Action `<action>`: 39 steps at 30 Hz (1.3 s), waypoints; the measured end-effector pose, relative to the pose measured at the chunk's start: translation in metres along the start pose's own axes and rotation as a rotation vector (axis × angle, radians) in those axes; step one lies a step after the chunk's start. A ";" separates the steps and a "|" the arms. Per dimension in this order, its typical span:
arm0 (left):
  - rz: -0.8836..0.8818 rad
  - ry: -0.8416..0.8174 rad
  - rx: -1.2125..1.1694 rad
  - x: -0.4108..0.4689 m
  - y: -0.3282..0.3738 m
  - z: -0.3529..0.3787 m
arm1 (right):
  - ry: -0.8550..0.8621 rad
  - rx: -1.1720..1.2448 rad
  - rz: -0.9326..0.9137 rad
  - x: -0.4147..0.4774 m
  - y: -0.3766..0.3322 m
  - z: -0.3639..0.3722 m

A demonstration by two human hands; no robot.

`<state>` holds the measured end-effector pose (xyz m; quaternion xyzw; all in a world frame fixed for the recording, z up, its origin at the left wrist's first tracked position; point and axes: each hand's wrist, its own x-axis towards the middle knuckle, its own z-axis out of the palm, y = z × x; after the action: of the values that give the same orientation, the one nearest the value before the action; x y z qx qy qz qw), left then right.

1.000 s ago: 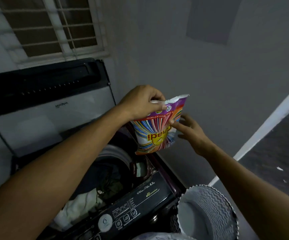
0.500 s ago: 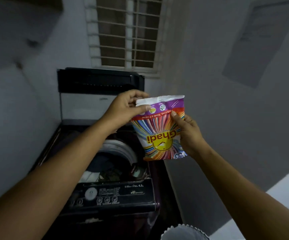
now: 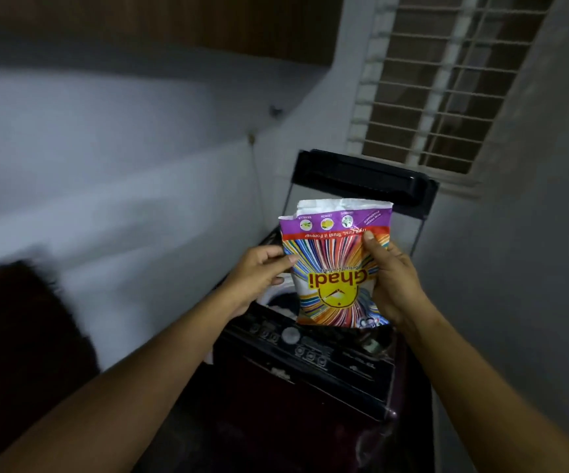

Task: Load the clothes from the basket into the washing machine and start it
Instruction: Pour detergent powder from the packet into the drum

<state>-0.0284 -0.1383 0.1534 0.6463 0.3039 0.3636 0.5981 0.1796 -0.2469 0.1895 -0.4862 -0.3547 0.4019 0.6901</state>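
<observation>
A colourful detergent packet (image 3: 336,268) with upside-down "Ghadi" lettering hangs over the open washing machine (image 3: 310,377). My left hand (image 3: 259,273) pinches the packet's left edge. My right hand (image 3: 394,285) grips its right side, thumb on the front. The packet's torn white top points up. The machine's dark lid (image 3: 361,177) stands raised behind the packet. A little of the drum with clothes (image 3: 281,300) shows just left of the packet. The basket is out of view.
The control panel (image 3: 296,343) with a round knob and buttons faces me below the packet. A barred window (image 3: 440,83) is above the machine. Pale walls close in on the left and right. A dark blurred object (image 3: 20,336) sits low at the left.
The view has swung left, and the basket has left the frame. My left hand slid down from the packet's top corner to its left edge. My right hand wrapped further round the right side.
</observation>
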 end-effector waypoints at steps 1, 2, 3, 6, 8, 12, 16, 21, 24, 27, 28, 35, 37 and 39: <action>0.006 0.043 -0.017 -0.010 0.001 -0.013 | -0.028 0.007 0.014 -0.001 0.005 0.015; 0.010 0.076 -0.041 -0.019 0.002 -0.024 | -0.055 0.006 0.024 -0.002 0.009 0.028; 0.017 0.111 -0.068 -0.031 0.002 -0.038 | -0.082 0.011 0.037 -0.003 0.014 0.044; 0.031 0.211 -0.136 -0.067 0.004 -0.077 | -0.131 -0.006 0.055 -0.008 0.032 0.088; 0.025 0.276 -0.172 -0.090 0.004 -0.101 | -0.172 -0.042 0.067 -0.013 0.045 0.115; 0.003 0.410 -0.185 -0.132 0.002 -0.152 | -0.246 -0.104 0.135 -0.028 0.073 0.166; -0.020 0.518 -0.185 -0.172 -0.011 -0.203 | -0.320 -0.254 0.186 -0.042 0.104 0.218; -0.099 0.659 -0.126 -0.198 -0.038 -0.255 | -0.404 -0.331 0.292 -0.040 0.158 0.275; -0.135 0.728 -0.091 -0.204 -0.059 -0.281 | -0.433 -0.374 0.378 -0.030 0.201 0.303; -0.177 0.781 -0.110 -0.204 -0.085 -0.306 | -0.435 -0.359 0.472 -0.014 0.246 0.329; -0.192 0.806 -0.122 -0.201 -0.095 -0.315 | -0.441 -0.352 0.499 -0.006 0.262 0.338; -0.326 1.080 -0.140 -0.177 -0.192 -0.376 | -0.602 -0.386 0.592 0.053 0.385 0.386; -0.341 1.134 -0.138 -0.176 -0.227 -0.388 | -0.640 -0.407 0.598 0.064 0.417 0.397; -0.364 1.190 -0.131 -0.175 -0.267 -0.403 | -0.668 -0.429 0.600 0.074 0.453 0.409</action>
<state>-0.4493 -0.0343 -0.1227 0.2328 0.6673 0.5714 0.4172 -0.2435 0.0702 -0.1237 -0.5426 -0.4756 0.6346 0.2770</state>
